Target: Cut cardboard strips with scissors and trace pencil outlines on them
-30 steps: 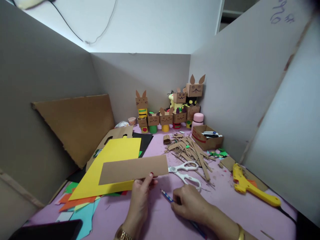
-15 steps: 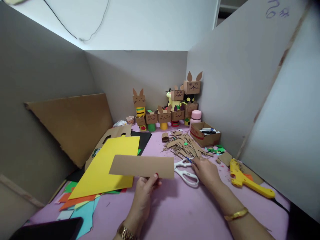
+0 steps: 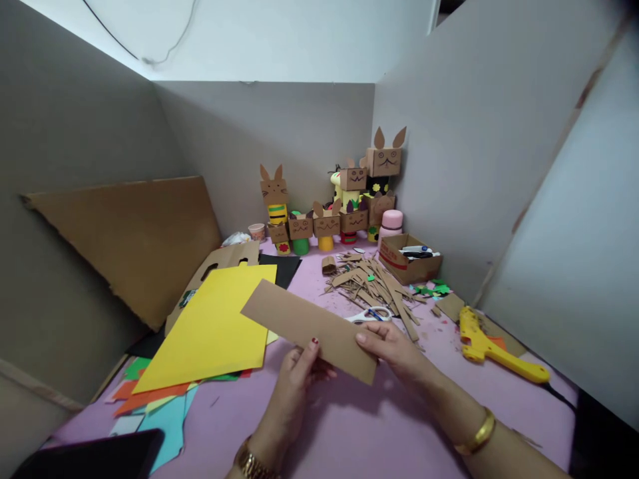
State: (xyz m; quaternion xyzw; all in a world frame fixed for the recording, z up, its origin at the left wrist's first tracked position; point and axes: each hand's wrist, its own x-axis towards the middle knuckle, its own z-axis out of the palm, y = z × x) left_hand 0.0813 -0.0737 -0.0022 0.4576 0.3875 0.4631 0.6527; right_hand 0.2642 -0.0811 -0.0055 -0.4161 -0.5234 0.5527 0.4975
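A plain brown cardboard strip [image 3: 304, 322] is held tilted above the purple table, its right end lower than its left. My left hand [image 3: 299, 376] grips its lower edge near the middle, thumb on top and fingers beneath. At the right end, my right hand [image 3: 387, 346] pinches the same strip, thumb on its face. Just behind my right hand lie the white-handled scissors [image 3: 377, 313], partly hidden by the hand and the strip. Past them is a heap of thin cardboard scraps [image 3: 372, 283].
Yellow card [image 3: 210, 326] lies at left over coloured paper [image 3: 167, 426]. A yellow glue gun [image 3: 499, 356] rests at right. Cardboard animal figures [image 3: 327, 223] stand at the back beside a pink bottle [image 3: 391, 223] and a box of pens [image 3: 409, 263]. Grey partitions enclose the table.
My right hand has left the scissors and taken hold of the strip's right end. The strip has turned from level to slanting down rightward. The scissors now lie farther back.
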